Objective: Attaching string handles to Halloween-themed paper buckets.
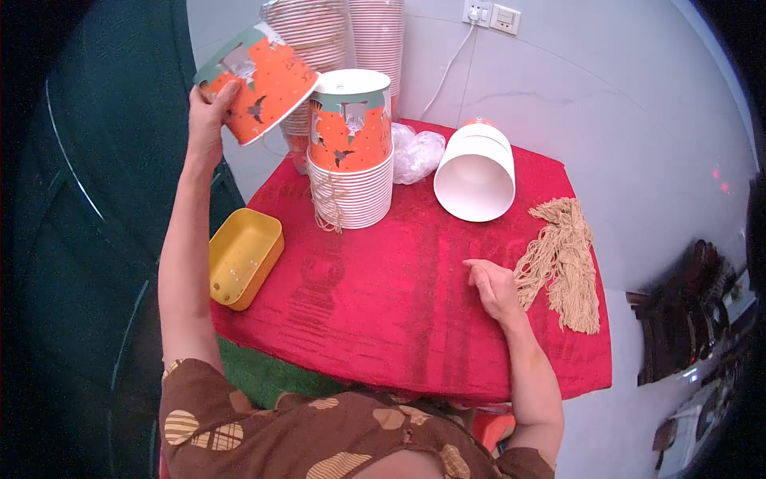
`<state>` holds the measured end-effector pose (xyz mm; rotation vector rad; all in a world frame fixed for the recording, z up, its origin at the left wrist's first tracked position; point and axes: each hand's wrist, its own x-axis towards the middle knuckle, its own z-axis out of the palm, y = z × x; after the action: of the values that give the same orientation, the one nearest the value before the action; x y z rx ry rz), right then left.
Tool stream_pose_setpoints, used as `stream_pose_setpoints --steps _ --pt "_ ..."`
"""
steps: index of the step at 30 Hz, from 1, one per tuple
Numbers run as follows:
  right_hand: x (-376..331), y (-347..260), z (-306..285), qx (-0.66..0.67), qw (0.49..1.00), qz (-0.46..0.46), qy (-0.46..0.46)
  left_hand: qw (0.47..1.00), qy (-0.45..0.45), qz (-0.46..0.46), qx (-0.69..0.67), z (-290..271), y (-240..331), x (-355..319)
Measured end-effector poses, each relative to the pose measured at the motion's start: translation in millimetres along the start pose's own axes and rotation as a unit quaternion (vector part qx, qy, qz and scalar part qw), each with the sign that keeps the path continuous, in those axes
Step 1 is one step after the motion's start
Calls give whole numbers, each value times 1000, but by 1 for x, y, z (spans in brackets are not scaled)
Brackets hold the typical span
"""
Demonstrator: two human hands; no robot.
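An orange and green paper bucket hangs tilted in the air at the far left, its white rim facing down to the right. My left hand is closed on its left end, thumb on the printed side. Right beside it, a similar bucket stands inverted on top of a stack of white-rimmed buckets. Some strings dangle down the stack's side. Over the right part of the table, my right hand has its index finger stretched out, with nothing seen in it. It is nearest to a bundle of beige strings.
A red cloth covers the table. Two nested white buckets lie on their side, mouth toward me. Crumpled clear plastic sits behind the stack. Tall bagged bucket stacks stand at the back, a yellow bin at the left edge.
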<state>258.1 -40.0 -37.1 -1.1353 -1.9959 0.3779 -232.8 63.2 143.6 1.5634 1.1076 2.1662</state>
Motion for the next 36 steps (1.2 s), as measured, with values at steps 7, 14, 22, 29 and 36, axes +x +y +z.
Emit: stream_pose_setpoints --steps 7,14,22,29,36 --pt "-1 6 4 -4 1000 2 -3 998 -53 22 -1 43 -2 18" --pt "-1 3 1 12 1000 8 -3 993 -109 33 8 72 10 18" --pt "0 5 3 5 1000 5 -3 985 -152 44 61 93 14 26" --pt "-1 8 6 -7 1000 3 5 977 -205 53 38 103 -3 24" --pt "-1 5 4 6 1000 17 -3 971 -230 36 51 102 -6 8"
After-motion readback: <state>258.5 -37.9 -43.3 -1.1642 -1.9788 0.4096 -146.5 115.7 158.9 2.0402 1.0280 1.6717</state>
